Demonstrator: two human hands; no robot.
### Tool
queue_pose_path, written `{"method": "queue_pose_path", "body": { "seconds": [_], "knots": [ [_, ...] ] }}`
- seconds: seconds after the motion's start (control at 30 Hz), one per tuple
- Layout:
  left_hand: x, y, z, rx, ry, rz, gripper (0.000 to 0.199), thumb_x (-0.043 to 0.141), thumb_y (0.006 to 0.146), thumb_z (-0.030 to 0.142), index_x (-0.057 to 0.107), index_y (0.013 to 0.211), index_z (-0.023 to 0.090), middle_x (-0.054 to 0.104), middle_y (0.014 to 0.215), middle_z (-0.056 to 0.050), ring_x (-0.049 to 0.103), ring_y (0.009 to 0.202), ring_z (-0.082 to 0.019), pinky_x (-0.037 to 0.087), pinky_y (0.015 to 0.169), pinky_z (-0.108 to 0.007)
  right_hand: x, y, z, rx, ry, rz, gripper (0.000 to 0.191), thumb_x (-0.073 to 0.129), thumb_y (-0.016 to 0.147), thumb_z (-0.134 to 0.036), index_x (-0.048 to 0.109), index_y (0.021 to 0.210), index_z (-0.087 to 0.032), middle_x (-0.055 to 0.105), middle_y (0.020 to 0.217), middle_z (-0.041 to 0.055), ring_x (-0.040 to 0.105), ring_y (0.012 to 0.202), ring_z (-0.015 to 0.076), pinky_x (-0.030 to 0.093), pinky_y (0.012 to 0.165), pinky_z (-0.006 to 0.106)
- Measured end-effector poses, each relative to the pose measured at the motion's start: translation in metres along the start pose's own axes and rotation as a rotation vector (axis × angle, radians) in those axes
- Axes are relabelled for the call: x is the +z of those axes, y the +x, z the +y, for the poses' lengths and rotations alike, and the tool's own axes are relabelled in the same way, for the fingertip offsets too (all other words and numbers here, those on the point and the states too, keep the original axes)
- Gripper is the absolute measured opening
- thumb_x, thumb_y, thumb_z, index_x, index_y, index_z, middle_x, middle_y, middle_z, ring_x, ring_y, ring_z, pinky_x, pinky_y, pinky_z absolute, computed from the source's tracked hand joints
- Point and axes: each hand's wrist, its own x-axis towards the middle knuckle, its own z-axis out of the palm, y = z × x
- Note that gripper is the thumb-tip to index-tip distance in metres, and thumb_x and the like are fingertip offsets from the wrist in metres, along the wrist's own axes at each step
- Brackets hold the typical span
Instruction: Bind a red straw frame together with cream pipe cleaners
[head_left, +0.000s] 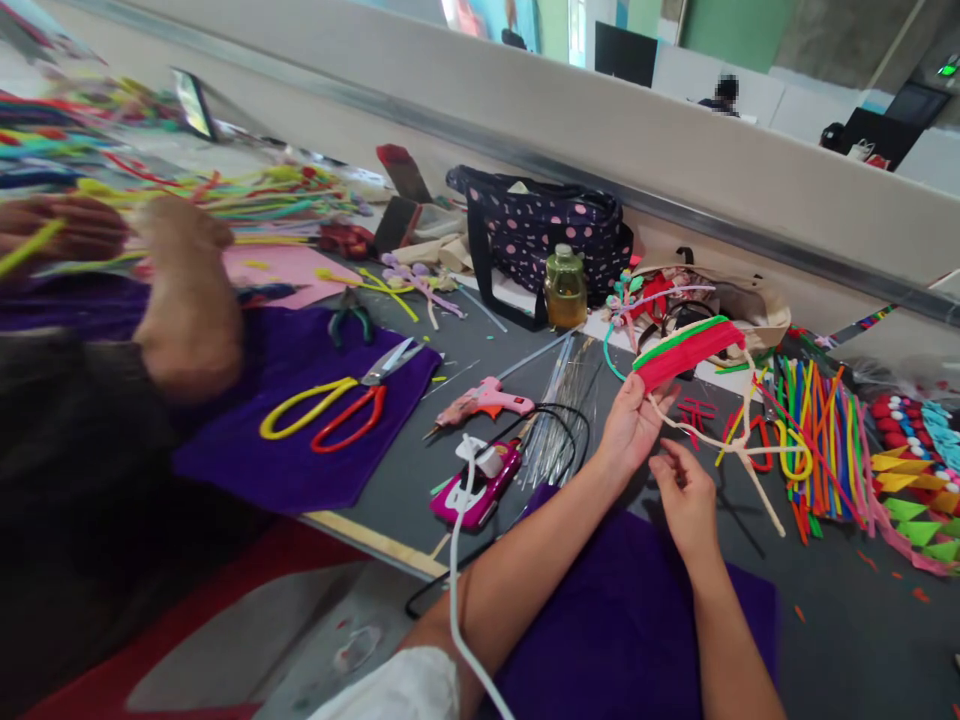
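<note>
- While gripping the red and green band by its lower left end with the left hand, holding it raised over the grey table, at 3 o'clock from the centre of the head view.
- Can see pale stems joined to the band, hanging toward 4 o'clock from it.
- Having the right hand between 4 and 5 o'clock from the left, with fingers loosely bent and thumb apart from index. Cannot tell whether touching the nearest pale stem.
- Can find, a little past 3 o'clock from the centre, a row of coloured stems, just beside scissors with red and yellow handles.
- From the left hand, can see clear sticks and a pink glue gun toward 9 o'clock, then a magenta power strip nearer 8 o'clock.
- Under both forearms, toward 6 o'clock from the left hand, can see a purple sheet.
- From the centre, can notice a dotted bag at 1 o'clock and a bottle at 2 o'clock, standing close together.
- Between 9 and 10 o'clock, can see a co-worker's hand with a yellow stem.
</note>
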Motion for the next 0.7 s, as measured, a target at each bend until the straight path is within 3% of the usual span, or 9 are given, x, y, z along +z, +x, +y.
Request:
{"method": "queue_pose_path", "body": {
  "seconds": [0.07,0.17,0.33,0.47,0.6,0.7],
  "knots": [
    [0.002,-0.005,-0.004,-0.032,0.031,-0.004,0.018,0.053,0.091,0.029,0.06,0.105,0.021,0.069,0.107,-0.006,0.064,0.102,-0.018,0.046,0.098,-0.039,0.004,0.008,0.004,0.15,0.265,0.088,0.034,0.064,0.08,-0.042,0.064,0.104,-0.018,0.066,0.072,0.0004,0.05,0.048,0.0086,0.039,0.044,0.021],
    [0.004,-0.013,-0.012,-0.089,0.048,-0.055,0.02,0.058,0.088,0.029,0.06,0.105,0.02,0.069,0.108,-0.007,0.064,0.103,-0.021,0.048,0.095,-0.038,-0.002,0.017,0.007,0.227,0.51,0.243,0.03,0.069,0.075,-0.042,0.066,0.092,-0.017,0.065,0.072,0.0,0.045,0.046,0.0062,0.035,0.04,0.019],
    [-0.002,-0.013,-0.013,-0.13,0.145,-0.141,0.026,0.068,0.079,0.032,0.062,0.098,0.016,0.071,0.098,-0.008,0.067,0.089,-0.02,0.052,0.083,-0.033,-0.023,0.025,0.011,0.251,0.501,0.314,0.027,0.074,0.069,-0.039,0.069,0.081,-0.016,0.068,0.073,0.0034,0.052,0.054,0.0093,0.042,0.043,0.02],
    [-0.011,-0.006,-0.004,-0.116,0.303,-0.149,0.027,0.075,0.072,0.029,0.064,0.09,0.014,0.07,0.085,-0.005,0.068,0.072,-0.016,0.052,0.07,-0.026,-0.03,0.025,0.013,0.246,0.423,0.297,0.025,0.074,0.07,-0.038,0.071,0.082,-0.016,0.07,0.072,0.0039,0.054,0.053,0.0096,0.045,0.044,0.021],
    [-0.016,-0.003,-0.004,-0.122,0.3,-0.139,0.028,0.077,0.069,0.027,0.065,0.089,0.013,0.07,0.082,-0.004,0.066,0.068,-0.013,0.052,0.067,-0.024,-0.024,0.022,0.011,0.305,0.49,0.16,0.028,0.073,0.07,-0.038,0.072,0.088,-0.016,0.072,0.078,0.0051,0.057,0.057,0.0109,0.048,0.046,0.022],
    [-0.015,-0.005,-0.007,-0.143,0.295,-0.155,0.027,0.076,0.07,0.027,0.066,0.089,0.012,0.07,0.08,-0.004,0.065,0.068,-0.012,0.051,0.066,-0.022,-0.02,0.022,0.01,0.344,0.522,0.139,0.028,0.074,0.068,-0.037,0.073,0.087,-0.016,0.072,0.075,0.0049,0.056,0.054,0.0102,0.048,0.045,0.022]
  ]
}}
